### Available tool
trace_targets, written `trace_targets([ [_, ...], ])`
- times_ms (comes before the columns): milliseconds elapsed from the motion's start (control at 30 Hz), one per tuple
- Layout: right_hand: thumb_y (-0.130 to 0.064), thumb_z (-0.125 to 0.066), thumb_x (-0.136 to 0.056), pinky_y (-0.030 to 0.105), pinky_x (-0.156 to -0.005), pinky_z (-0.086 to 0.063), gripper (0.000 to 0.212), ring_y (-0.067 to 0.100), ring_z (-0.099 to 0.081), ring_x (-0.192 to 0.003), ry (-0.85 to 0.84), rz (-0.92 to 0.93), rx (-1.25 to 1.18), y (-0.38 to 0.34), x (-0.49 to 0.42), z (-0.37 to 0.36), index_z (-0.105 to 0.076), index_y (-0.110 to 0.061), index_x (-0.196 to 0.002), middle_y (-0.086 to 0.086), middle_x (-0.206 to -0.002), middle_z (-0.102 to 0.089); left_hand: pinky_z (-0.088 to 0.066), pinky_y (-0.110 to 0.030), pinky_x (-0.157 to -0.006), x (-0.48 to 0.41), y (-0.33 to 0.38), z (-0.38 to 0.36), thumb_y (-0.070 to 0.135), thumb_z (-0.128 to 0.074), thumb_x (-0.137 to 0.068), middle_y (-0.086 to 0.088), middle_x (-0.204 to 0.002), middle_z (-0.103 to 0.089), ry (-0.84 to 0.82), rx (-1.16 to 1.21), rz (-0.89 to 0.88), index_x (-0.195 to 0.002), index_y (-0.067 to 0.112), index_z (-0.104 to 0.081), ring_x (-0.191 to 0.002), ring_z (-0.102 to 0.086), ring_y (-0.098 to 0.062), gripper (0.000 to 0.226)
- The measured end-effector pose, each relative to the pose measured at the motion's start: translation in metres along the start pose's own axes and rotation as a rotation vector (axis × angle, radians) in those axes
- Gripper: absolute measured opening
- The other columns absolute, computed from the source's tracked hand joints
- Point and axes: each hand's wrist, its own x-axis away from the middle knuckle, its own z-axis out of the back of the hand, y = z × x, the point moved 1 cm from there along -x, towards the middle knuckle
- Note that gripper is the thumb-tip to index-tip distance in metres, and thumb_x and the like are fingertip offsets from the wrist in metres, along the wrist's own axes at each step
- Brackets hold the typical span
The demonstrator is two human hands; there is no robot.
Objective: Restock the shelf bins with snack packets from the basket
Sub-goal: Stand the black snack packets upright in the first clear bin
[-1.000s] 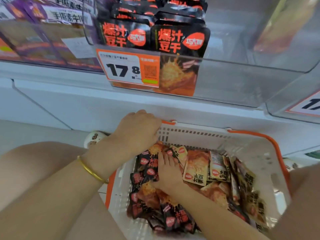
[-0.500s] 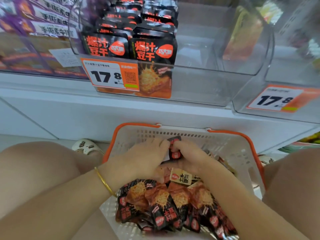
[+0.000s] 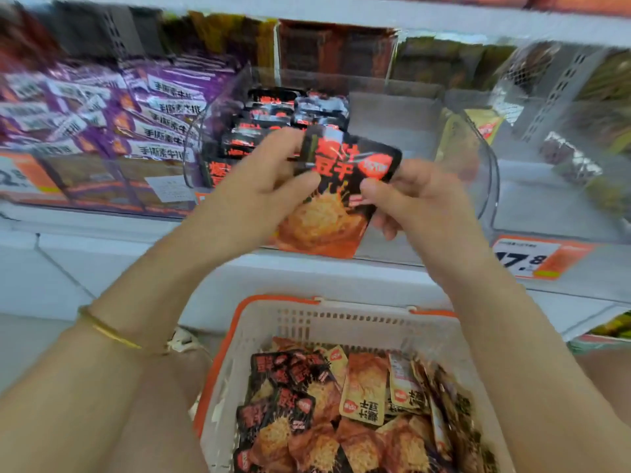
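Observation:
Both hands hold up black-and-orange snack packets in front of the clear shelf bin. My left hand grips their left side, my right hand pinches the right edge. How many packets are in the stack is unclear. The bin has rows of the same black packets on its left side and bare room on its right. Below, the white basket with an orange rim holds several more packets in a loose heap.
Purple packets fill the bin to the left. Another clear bin with darker snacks stands to the right. An orange price tag reading 17.8 hangs on the shelf edge. My knees flank the basket.
Both hands have risen out of the basket, carrying packets up to the front of the shelf bin. The view has tilted upward and shows more of the shelf.

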Motion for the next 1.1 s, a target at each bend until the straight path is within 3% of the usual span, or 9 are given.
trace_targets([
  [100,-0.008,-0.061,-0.087,0.021,-0.044,-0.041,0.009,0.006,-0.052,-0.049,0.108,0.197,0.117,-0.023,-0.028,-0.007,-0.062,-0.016,-0.083,-0.004,-0.061,-0.060,-0.049,-0.042,-0.081,-0.020,0.010,0.014,0.018,-0.044,-0.090,-0.027,-0.106,-0.058,0.145,-0.063,-0.119,-0.109,0.027,-0.049,-0.089,-0.059,-0.030,0.021],
  [233,-0.021,-0.061,-0.083,0.038,-0.061,-0.051,0.009,0.024,-0.059,-0.067,0.160,0.259,0.267,-0.020,-0.038,-0.016,-0.060,-0.030,-0.082,-0.006,-0.070,-0.060,-0.048,-0.047,-0.089,-0.028,0.000,0.016,0.018,-0.048,-0.087,-0.025,-0.108,-0.059,0.271,-0.145,-0.067,-0.108,0.004,-0.053,-0.099,-0.058,-0.031,0.026],
  [333,-0.015,-0.063,-0.087,0.040,-0.066,-0.052,0.003,0.019,-0.059,-0.067,0.096,0.193,0.404,-0.006,-0.041,-0.017,-0.063,-0.018,-0.087,-0.009,-0.067,-0.057,-0.047,-0.028,-0.077,-0.028,-0.009,0.015,0.012,-0.058,-0.087,-0.005,-0.087,-0.060,0.291,-0.317,-0.018,-0.098,0.007,-0.059,-0.081,-0.054,-0.020,0.012],
  [433,-0.019,-0.065,-0.087,0.029,-0.066,-0.045,0.015,0.008,-0.053,-0.064,0.072,0.193,0.452,0.001,-0.040,-0.015,-0.059,-0.015,-0.101,-0.009,-0.068,-0.056,-0.042,-0.017,-0.071,-0.026,-0.012,0.017,0.010,-0.061,-0.088,0.011,-0.081,-0.048,0.324,-0.376,-0.033,-0.107,0.015,-0.055,-0.075,-0.048,-0.007,0.021],
  [633,-0.023,-0.061,-0.090,0.040,-0.069,-0.049,0.015,0.031,-0.061,-0.075,0.052,0.274,0.673,0.010,-0.038,-0.018,-0.057,-0.011,-0.096,0.007,-0.076,-0.066,-0.046,-0.042,-0.081,-0.032,-0.026,0.021,0.034,-0.057,-0.084,0.011,-0.086,-0.058,0.320,-0.720,-0.096,-0.093,0.024,-0.063,-0.090,-0.055,-0.020,0.015],
  [733,-0.026,-0.062,-0.090,0.033,-0.066,-0.043,0.016,0.027,-0.059,-0.082,0.012,0.198,0.824,0.015,-0.037,-0.016,-0.062,-0.011,-0.094,0.004,-0.083,-0.066,-0.039,-0.041,-0.083,-0.030,-0.040,0.020,0.039,-0.058,-0.077,-0.002,-0.096,-0.060,0.298,-0.873,-0.104,-0.092,0.023,-0.068,-0.100,-0.052,-0.033,0.024],
  [900,-0.028,-0.065,-0.088,0.033,-0.069,-0.045,0.017,0.022,-0.059,-0.082,-0.028,0.129,0.809,0.015,-0.036,-0.012,-0.063,-0.013,-0.094,-0.003,-0.077,-0.058,-0.042,-0.047,-0.080,-0.024,-0.034,0.010,0.022,-0.067,-0.075,-0.008,-0.099,-0.056,0.388,-0.919,-0.168,-0.095,0.016,-0.068,-0.099,-0.048,-0.037,0.021],
  [1000,-0.018,-0.070,-0.083,0.036,-0.071,-0.049,0.010,0.017,-0.058,-0.075,0.173,0.217,0.670,0.012,-0.014,0.002,-0.061,-0.016,-0.088,-0.006,-0.075,-0.058,-0.038,-0.041,-0.083,-0.009,-0.022,-0.004,0.016,-0.061,-0.081,-0.008,-0.103,-0.058,0.480,-0.913,-0.266,-0.105,0.012,-0.063,-0.099,-0.051,-0.035,0.024],
  [1100,-0.011,-0.067,-0.083,0.024,-0.064,-0.045,0.013,0.009,-0.055,-0.066,0.290,0.176,0.502,0.024,0.023,0.028,-0.059,-0.022,-0.083,-0.010,-0.069,-0.058,-0.039,-0.039,-0.081,0.018,-0.022,-0.041,0.009,-0.054,-0.083,-0.007,-0.095,-0.062,0.307,-0.825,-0.399,-0.097,0.008,-0.065,-0.091,-0.054,-0.032,0.018],
])
